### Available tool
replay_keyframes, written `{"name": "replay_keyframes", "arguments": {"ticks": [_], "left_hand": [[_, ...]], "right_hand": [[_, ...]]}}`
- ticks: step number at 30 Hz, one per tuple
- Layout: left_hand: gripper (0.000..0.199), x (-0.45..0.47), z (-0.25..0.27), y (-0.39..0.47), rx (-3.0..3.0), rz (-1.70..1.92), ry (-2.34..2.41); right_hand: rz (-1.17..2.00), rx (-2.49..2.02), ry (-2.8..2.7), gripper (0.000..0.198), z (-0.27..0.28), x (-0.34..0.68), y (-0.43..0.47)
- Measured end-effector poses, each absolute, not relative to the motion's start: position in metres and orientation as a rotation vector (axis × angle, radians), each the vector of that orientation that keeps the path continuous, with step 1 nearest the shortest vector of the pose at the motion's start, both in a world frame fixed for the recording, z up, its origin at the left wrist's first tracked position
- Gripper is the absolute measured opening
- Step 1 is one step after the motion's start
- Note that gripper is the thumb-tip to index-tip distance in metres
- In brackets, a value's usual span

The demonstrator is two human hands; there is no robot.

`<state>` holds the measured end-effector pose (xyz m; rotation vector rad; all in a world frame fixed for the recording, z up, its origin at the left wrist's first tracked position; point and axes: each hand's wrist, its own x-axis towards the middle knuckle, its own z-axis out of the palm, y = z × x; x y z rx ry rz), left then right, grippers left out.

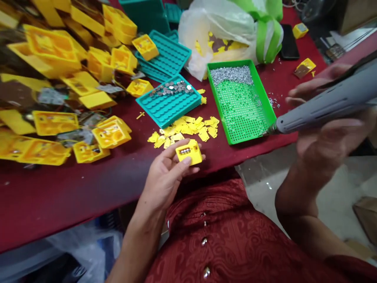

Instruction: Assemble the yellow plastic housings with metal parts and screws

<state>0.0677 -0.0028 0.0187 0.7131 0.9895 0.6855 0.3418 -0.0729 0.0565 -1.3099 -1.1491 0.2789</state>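
Between the thumb and fingers of my left hand (166, 173) is a small yellow plastic casing (193, 157), tilted to face me, with silver button cells (185, 151) in its slot. My right hand (326, 137) is wrapped round a grey electric screwdriver (321, 100). The screwdriver's bit points down at the near right corner of a green perforated tray (228, 135); whether it touches a screw I cannot tell. Many small silver screws (231, 74) lie in the tray's far end. Just beyond my left hand is a loose pile of small flat yellow covers (188, 127).
A teal ribbed tray (171, 112) holds button cells, with more teal trays (169, 51) behind it. Yellow casings (53, 51) are heaped on the left. At the back are a plastic bag (218, 23) of yellow parts and a black phone (289, 42). Loose screws lie right of the green tray.
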Motion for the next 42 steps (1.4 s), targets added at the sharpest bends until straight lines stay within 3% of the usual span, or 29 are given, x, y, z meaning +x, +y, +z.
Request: {"name": "replay_keyframes", "arguments": {"ticks": [2,3,7,10,14,21,26,28,33,42], "left_hand": [[0.052,0.072,0.019,-0.005,0.732,0.667,0.99],[0.053,0.074,0.019,-0.005,0.743,0.66,0.994],[0.053,0.082,0.016,-0.001,0.786,0.647,1.008],[0.053,0.088,0.013,0.003,0.782,0.662,0.993],[0.053,0.092,0.011,0.004,0.74,0.687,1.01],[0.056,0.092,0.015,0.005,0.665,0.678,1.044],[0.055,0.09,0.012,0.005,0.694,0.671,1.049],[0.053,0.088,0.008,0.004,0.723,0.673,1.046],[0.049,0.085,0.003,0.001,0.771,0.687,1.037],[0.049,0.089,0.014,-0.001,0.741,0.675,1.075]], "right_hand": [[0.102,-1.14,-1.137,0.038,0.052,0.338,-0.065],[0.054,-1.154,-1.144,0.04,0.05,0.337,-0.061],[0.043,-1.406,-1.143,0.074,0.047,0.347,-0.042],[-0.01,-1.404,-1.058,0.078,0.046,0.359,-0.025],[-0.172,-1.58,-0.929,0.073,0.041,0.364,-0.01],[-0.097,-1.471,-0.905,0.049,0.035,0.361,-0.004],[-0.156,-1.419,-0.948,0.079,0.03,0.367,-0.004],[-0.14,-1.514,-0.945,0.082,0.027,0.369,-0.005],[0.039,-1.663,-0.852,0.082,0.026,0.372,-0.008],[-0.104,-1.508,-0.939,0.068,0.035,0.362,-0.008]]}}
